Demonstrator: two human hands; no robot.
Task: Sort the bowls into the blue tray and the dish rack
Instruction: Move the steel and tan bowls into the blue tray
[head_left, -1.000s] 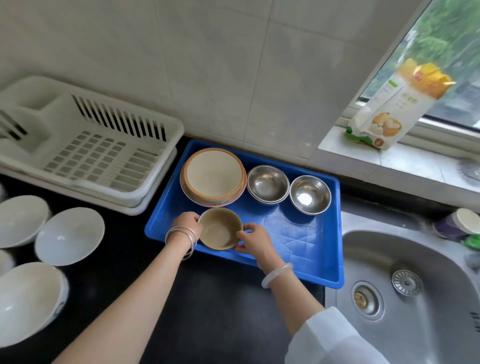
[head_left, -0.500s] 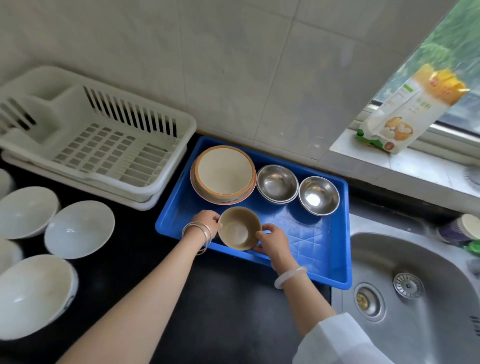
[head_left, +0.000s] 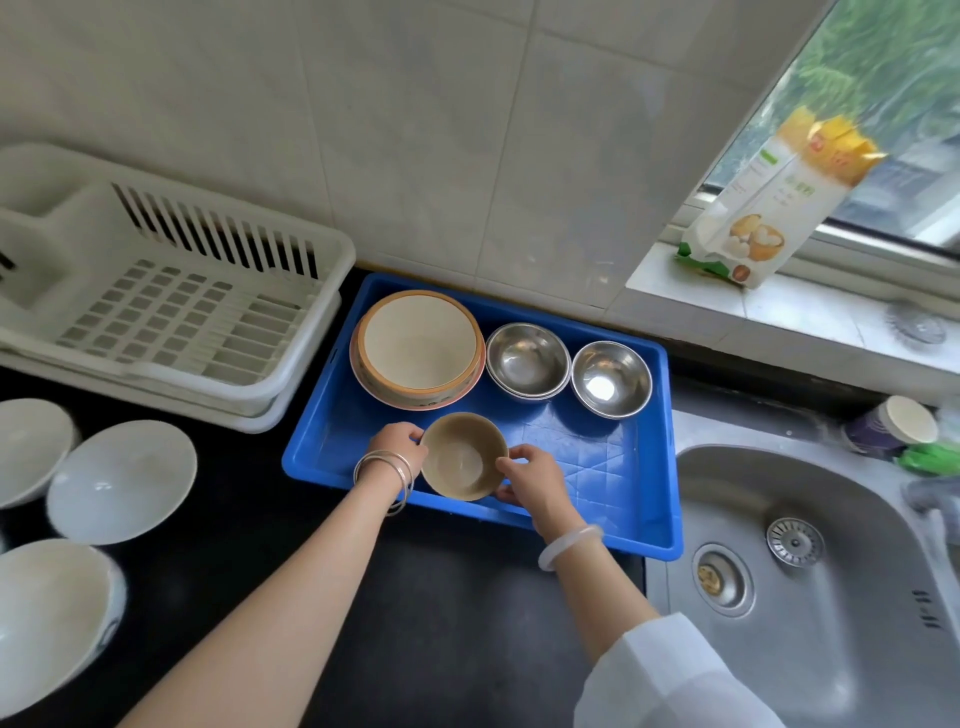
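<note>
A small tan bowl (head_left: 462, 457) sits at the front of the blue tray (head_left: 608, 467). My left hand (head_left: 397, 447) grips its left rim and my right hand (head_left: 532, 480) grips its right rim. Behind it in the tray stand a wide cream bowl with an orange rim (head_left: 418, 348) and two steel bowls (head_left: 527, 358) (head_left: 610, 378). The white dish rack (head_left: 171, 312) stands left of the tray with nothing in it. Several white bowls (head_left: 122, 480) lie on the black counter at the left.
A steel sink (head_left: 810, 561) lies right of the tray. A yellow and white carton (head_left: 779, 208) leans on the window sill. A purple cup (head_left: 891, 428) stands by the sink's back edge. The tiled wall rises behind the rack and tray.
Both hands keep their hold on the tan bowl at the tray's front. The camera has shifted, so the scene sits a little more to the right in view.
</note>
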